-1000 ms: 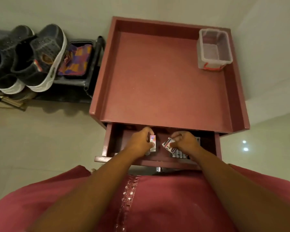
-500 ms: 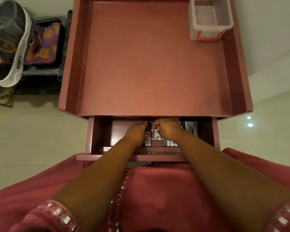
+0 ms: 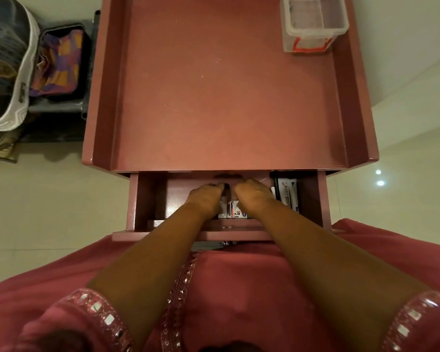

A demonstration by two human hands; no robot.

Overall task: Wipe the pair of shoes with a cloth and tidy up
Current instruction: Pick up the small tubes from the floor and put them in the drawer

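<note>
While both your hands are down in the open drawer (image 3: 148, 199), your left hand (image 3: 206, 196) and right hand (image 3: 254, 195) sit curled over small printed packets (image 3: 235, 211); whether either actually grasps one, I cannot tell. The shoes (image 3: 9, 72) stand well left of the drawer, with a patterned cloth (image 3: 57, 63) just beside them. It should be soft and light: pinch a loose fold

A reddish-pink wooden cabinet with a raised-rim top (image 3: 163, 102) stood on the pale tiled floor (image 3: 48, 199). A clear plastic storage box with an orange-red handle (image 3: 313, 26) sat in its far right corner.
</note>
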